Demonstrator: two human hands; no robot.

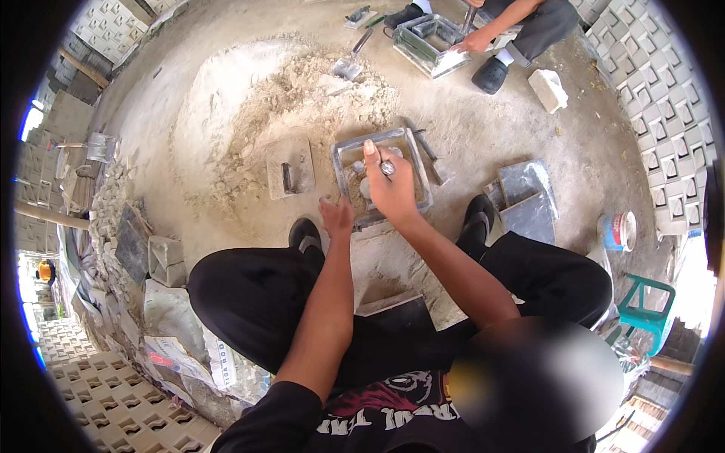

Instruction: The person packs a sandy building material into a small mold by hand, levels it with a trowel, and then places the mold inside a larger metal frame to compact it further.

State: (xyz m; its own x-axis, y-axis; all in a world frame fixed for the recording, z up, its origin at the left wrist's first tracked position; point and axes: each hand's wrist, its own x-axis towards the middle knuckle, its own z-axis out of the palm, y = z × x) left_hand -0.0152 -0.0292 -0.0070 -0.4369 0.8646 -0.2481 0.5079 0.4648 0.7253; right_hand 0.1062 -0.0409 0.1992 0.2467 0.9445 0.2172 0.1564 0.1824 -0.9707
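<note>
A grey, square-sided metal frame mould (339, 172) lies on the sandy ground between the person's feet, holding tan powder and a few pale, rounded lumps. Above its opening, the right hand (393, 181) is wrapped firmly around a round-ended silvery metal tool (387, 167), thumb upward. Only the tool's blunt round end shows, facing up toward the head; its long axis therefore seems to run steeply down toward the mould, though the hand hides the lower part. The left hand (337, 217) is just off the mould's near-left corner, fingers loosely curled; whether it holds anything or touches the mould cannot be told.

Left of the mould is a flat, square, dust-coated board (302, 160) with a dark bar handle, whose long axis points away from the person. Along the mould's right side lies a dark, slender-handled tool (424, 142), its blade toward the person. Beyond the mould rests a grey-bladed shovel (347, 69), handle pointing away and rightward; farther off and to the right, a co-worker's hand (476, 41) is at another frame.

Well right of the mould, a white plastic bucket (618, 231) carries a red-and-blue printed label. The black shirt (377, 411) nearer than the mould bears large white lettering and a maroon graphic.
</note>
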